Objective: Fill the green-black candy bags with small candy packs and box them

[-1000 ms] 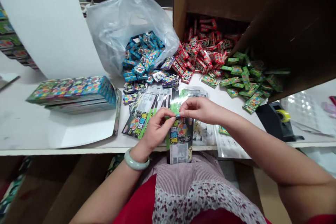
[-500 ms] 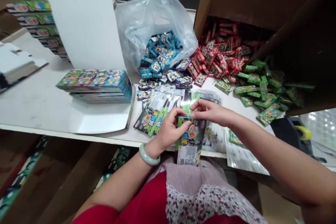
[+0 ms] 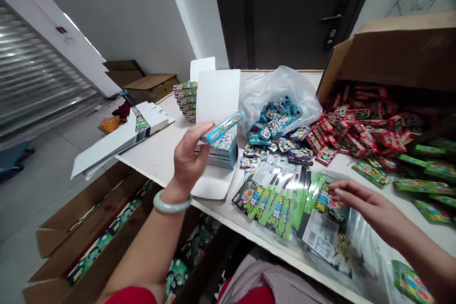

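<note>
My left hand [image 3: 190, 161] pinches a slim candy pack [image 3: 223, 128], its blue printed edge turned up. It is raised over the stack of similar packs [image 3: 223, 156] in an open white box [image 3: 217, 97]. Part of the stack is hidden behind my hand. My right hand [image 3: 366, 206] hovers by the printed black-and-green bags [image 3: 322, 199], fingers stretched out and nothing seen in them. More such bags lie fanned to the left of it.
Behind the bags, small blue candy boxes [image 3: 280, 116] spill from a clear plastic bag [image 3: 302, 88]. Red boxes [image 3: 356, 128] and green boxes [image 3: 423, 183] lie at the right, by a large carton [image 3: 399, 52]. Folded white cardboard [image 3: 110, 147] overhangs the table's left end.
My left hand has moved left and up with a pack, from my lap to the white box. My right hand has come away to the right. The view has swung left and up.
</note>
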Demonstrator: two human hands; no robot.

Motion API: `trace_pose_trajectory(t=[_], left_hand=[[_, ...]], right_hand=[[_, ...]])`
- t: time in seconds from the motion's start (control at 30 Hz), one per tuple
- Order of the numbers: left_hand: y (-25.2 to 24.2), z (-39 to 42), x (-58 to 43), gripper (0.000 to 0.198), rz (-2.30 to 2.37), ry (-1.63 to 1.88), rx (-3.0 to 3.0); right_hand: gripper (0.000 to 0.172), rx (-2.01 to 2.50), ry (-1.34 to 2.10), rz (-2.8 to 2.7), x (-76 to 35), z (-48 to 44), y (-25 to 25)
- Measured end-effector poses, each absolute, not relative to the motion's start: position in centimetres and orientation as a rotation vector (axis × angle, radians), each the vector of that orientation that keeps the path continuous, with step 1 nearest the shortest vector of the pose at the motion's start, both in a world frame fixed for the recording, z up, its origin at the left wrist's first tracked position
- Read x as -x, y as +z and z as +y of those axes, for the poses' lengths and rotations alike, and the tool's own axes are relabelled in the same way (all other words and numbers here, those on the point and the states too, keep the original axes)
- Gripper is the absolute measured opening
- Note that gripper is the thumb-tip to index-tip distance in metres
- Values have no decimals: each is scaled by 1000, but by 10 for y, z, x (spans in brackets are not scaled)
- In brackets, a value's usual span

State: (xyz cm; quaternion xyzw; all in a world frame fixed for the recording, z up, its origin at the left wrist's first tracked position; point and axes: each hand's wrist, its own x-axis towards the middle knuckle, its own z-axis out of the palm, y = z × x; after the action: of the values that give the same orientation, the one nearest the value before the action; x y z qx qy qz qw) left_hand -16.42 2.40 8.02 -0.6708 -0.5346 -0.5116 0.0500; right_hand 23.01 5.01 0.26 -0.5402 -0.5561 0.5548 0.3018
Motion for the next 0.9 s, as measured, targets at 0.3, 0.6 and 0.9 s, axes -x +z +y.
trace_pose_trajectory(t=[0.3,0.6,0.9], left_hand=[[21,80,220,41,-1675,-725,2365],[-19,47,51,49,-1473,-1131,2822],[-73,26,-57,90,-1747,-381,3055]], right_hand=[[38,1370,1452,-1725,-233,27,-22],[54,1595,538,-2157,-273,60,-34],[76,1762,429,-2551,-246,70,-40]])
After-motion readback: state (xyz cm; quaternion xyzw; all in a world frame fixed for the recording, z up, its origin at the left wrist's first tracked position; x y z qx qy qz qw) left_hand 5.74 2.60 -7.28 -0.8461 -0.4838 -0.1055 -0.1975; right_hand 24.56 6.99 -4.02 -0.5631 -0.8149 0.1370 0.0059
